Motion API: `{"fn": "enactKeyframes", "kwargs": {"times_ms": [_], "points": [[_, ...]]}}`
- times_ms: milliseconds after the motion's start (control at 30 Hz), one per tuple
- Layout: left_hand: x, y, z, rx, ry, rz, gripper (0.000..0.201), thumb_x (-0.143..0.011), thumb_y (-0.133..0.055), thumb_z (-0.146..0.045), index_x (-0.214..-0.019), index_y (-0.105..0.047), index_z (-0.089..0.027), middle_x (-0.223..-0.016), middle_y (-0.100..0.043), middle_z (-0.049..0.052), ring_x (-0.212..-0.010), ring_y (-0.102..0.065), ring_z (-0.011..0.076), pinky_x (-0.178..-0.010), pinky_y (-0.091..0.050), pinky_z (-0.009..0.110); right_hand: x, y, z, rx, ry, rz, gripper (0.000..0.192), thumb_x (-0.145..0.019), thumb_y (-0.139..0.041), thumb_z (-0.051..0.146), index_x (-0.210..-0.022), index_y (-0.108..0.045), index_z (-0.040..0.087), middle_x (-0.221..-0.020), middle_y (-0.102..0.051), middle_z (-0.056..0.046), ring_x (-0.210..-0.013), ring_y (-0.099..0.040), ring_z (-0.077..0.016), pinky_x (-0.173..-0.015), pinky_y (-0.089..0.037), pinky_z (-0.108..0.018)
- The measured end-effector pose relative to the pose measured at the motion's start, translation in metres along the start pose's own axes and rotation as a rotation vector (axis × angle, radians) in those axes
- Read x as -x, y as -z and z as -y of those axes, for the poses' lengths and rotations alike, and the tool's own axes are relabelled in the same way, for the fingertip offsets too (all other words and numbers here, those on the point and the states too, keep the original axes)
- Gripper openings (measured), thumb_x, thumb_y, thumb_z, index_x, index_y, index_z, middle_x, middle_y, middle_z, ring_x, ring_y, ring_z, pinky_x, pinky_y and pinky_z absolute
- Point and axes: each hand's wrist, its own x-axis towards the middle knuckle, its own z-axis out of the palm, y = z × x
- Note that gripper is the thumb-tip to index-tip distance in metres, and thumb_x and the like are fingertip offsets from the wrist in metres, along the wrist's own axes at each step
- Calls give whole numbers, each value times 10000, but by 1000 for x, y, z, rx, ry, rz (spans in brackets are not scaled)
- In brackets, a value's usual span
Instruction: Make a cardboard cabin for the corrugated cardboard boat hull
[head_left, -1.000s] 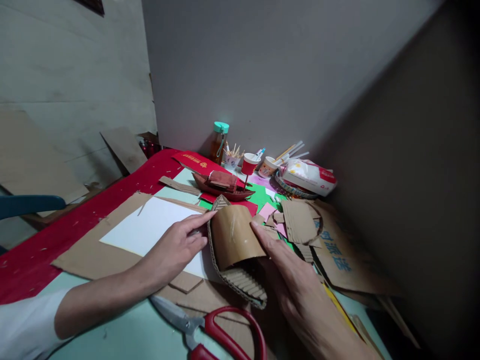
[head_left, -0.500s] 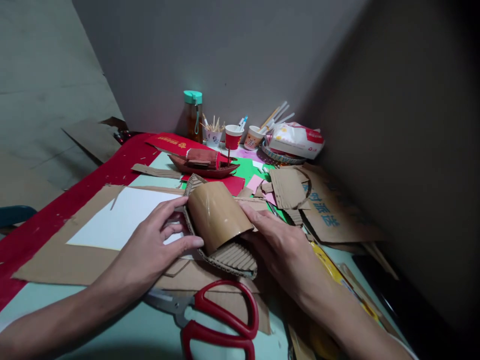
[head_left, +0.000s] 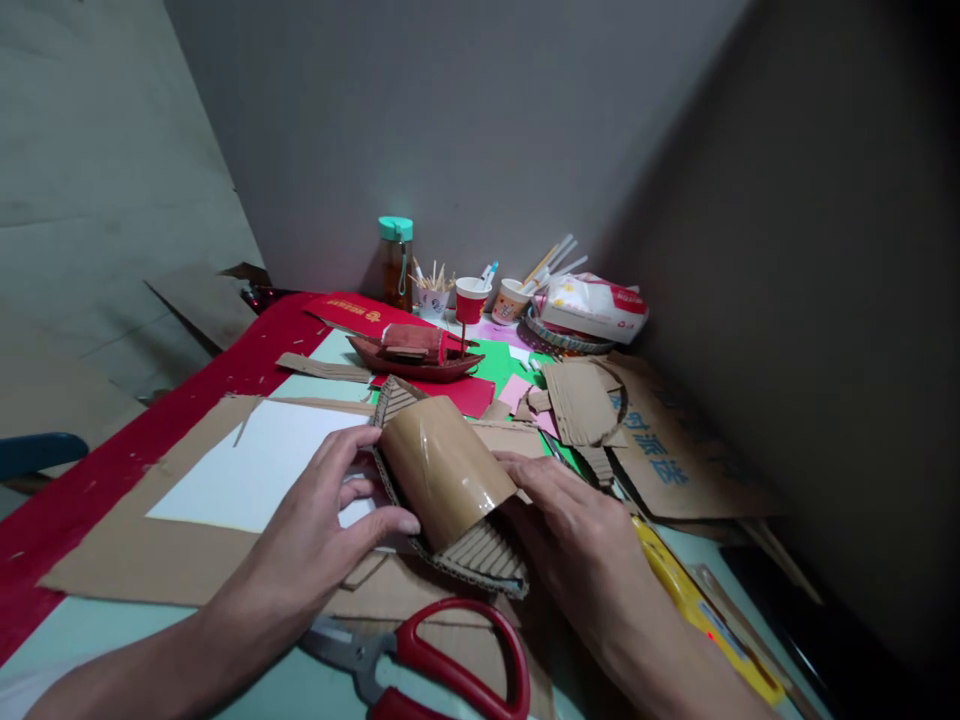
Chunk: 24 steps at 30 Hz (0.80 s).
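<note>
Between my hands is a cardboard boat [head_left: 491, 550] with a pointed, corrugated hull and a glossy brown curved cover [head_left: 442, 470] arched across its middle. My left hand [head_left: 337, 520] grips the boat's left edge, thumb and fingers on the rim. At the cover's right side my right hand [head_left: 577, 530] is closed on the boat; some of its fingers are hidden beneath. Red-handled scissors [head_left: 420, 655] lie just in front, blades apart. A finished-looking red-brown model boat [head_left: 420, 357] with a small mast stands behind.
White paper [head_left: 247, 470] lies on a cardboard sheet [head_left: 112, 560] at left. Cardboard scraps [head_left: 581, 400] and a yellow tool [head_left: 675, 580] are to the right. A bottle [head_left: 396, 265], a red paper cup [head_left: 472, 300] and a wrapped package [head_left: 592, 310] line the wall.
The view has tilted up a little, so everything sits lower in the picture. My hands keep the same hold on the cardboard boat.
</note>
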Motion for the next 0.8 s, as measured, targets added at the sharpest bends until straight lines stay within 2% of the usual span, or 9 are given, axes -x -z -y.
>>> {"fn": "enactKeyframes", "kwargs": {"times_ms": [167,300,467,567,633,800], "points": [[-2,2,-1,51,-41,47,559,-684,-761,-347,-1167,-517,-208,-1299,-527,125,-1054,-623,291,-928,-543,473,-3,1,-1,67,67,-44,304,-905,-465,0,-1082,-603,205,-945,-771,-61,-809,-741,-189,-664,-610,-267],[-3,4,1,101,-63,126,458,-720,-746,-290,-1144,-580,-237,-1209,-595,84,-1014,-653,266,-865,-576,399,-3,3,2,125,89,-72,281,-896,-449,15,-1037,-582,218,-787,-721,-23,-661,-694,-176,-555,-573,-248],[-5,8,4,31,-170,102,356,-825,-693,-320,-1169,-613,-271,-1284,-586,84,-1133,-616,274,-912,-560,386,3,3,5,128,4,125,260,-917,-428,45,-1055,-551,228,-953,-698,-67,-846,-692,-220,-685,-596,-325],[-9,13,-2,-93,-242,64,189,-881,-641,-370,-1036,-691,-276,-1312,-581,76,-1224,-561,289,-1003,-501,416,4,2,6,130,-25,133,258,-907,-448,62,-1086,-543,223,-1123,-666,-114,-961,-694,-231,-700,-597,-318],[-14,17,-8,-152,-257,22,123,-852,-666,-370,-886,-723,-266,-1314,-588,74,-1261,-530,309,-1051,-454,442,3,3,8,93,-48,118,243,-894,-458,69,-1065,-557,212,-1177,-647,-140,-999,-694,-238,-696,-597,-312],[-28,25,-10,-158,-237,49,142,-839,-687,-392,-766,-736,-280,-1169,-662,69,-1262,-527,320,-1072,-423,464,-3,7,17,-4,-126,127,146,-914,-471,101,-908,-568,210,-1080,-653,-126,-911,-686,-223,-632,-552,-294]]}}
